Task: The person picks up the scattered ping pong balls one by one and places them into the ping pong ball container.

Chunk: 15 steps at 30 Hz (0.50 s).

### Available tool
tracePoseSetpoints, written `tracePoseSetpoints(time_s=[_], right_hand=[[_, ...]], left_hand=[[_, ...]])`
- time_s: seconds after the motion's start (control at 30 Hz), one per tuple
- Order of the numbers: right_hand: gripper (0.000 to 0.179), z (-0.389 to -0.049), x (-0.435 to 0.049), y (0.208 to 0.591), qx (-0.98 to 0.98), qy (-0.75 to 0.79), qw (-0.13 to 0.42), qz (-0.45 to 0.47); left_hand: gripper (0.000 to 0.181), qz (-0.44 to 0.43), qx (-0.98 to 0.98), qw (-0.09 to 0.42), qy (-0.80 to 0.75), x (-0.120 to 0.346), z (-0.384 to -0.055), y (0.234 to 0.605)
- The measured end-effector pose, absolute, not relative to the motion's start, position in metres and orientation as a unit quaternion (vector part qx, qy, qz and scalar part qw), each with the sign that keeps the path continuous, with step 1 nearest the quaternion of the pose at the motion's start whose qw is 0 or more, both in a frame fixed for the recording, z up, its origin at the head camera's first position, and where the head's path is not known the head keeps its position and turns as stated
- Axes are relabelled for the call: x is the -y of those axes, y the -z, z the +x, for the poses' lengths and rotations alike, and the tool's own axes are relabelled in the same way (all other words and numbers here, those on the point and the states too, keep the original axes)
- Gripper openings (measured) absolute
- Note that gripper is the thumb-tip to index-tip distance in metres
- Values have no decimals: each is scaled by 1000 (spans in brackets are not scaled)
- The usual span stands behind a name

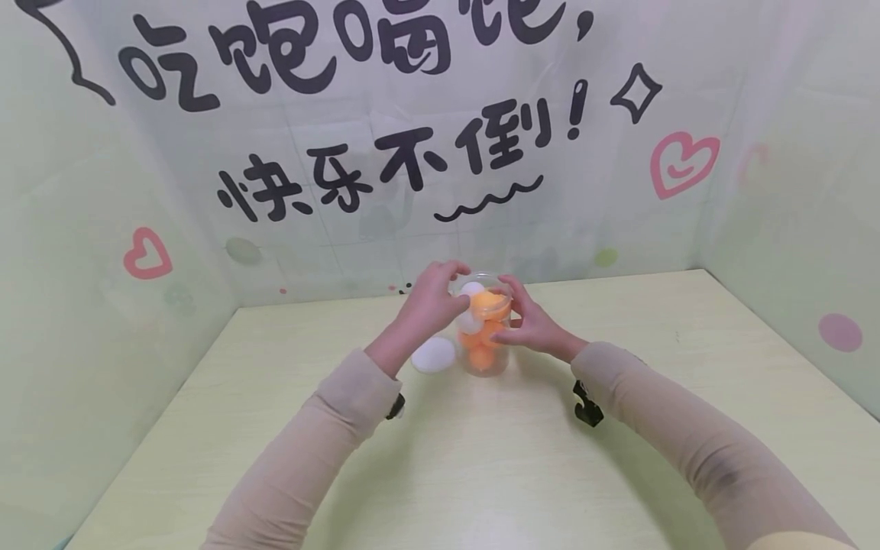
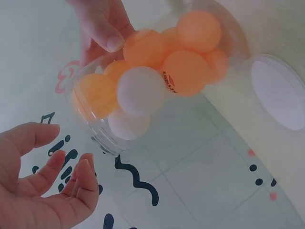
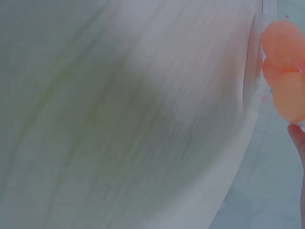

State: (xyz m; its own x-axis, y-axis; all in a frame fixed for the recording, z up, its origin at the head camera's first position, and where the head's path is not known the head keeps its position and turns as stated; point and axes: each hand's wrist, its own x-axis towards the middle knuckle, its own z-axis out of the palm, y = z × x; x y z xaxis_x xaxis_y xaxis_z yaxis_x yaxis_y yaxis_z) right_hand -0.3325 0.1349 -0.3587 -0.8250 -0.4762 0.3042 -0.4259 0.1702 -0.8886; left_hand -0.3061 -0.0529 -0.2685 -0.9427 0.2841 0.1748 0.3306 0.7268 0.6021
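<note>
A clear plastic jar [image 1: 485, 370] stands on the table, holding orange ping-pong balls [image 1: 481, 355] and white ping-pong balls [image 1: 470, 322]. My right hand [image 1: 538, 324] grips the jar's right side, thumb and fingers around its wall. Beside the jar's open mouth hovers my left hand [image 1: 435, 296]. The left wrist view shows the left fingers [image 2: 42, 136] loosely bent, with a gap to the rim and nothing held. Left of the jar lies a round white lid [image 1: 434, 355]. At the right wrist view's edge, only a fingertip [image 3: 296, 133] of the right hand shows below orange balls.
The pale wooden table [image 1: 481, 473] ends at a printed backdrop [image 1: 385, 229] close behind the jar. Light side walls [image 1: 811, 229] enclose the table on the left and right.
</note>
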Motion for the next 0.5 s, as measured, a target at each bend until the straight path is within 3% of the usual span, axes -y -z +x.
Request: tracePoseSetpoints(time_s=[0.27,0.5], right_hand=[[85,-340,-135,367,-761,572,17,-307],[92,-351,-140,379,-773,558,13,-302]], left_hand=[[45,-165,930,80,317,78,-301,284],[61,-160,937,96,294,104,-296,302]])
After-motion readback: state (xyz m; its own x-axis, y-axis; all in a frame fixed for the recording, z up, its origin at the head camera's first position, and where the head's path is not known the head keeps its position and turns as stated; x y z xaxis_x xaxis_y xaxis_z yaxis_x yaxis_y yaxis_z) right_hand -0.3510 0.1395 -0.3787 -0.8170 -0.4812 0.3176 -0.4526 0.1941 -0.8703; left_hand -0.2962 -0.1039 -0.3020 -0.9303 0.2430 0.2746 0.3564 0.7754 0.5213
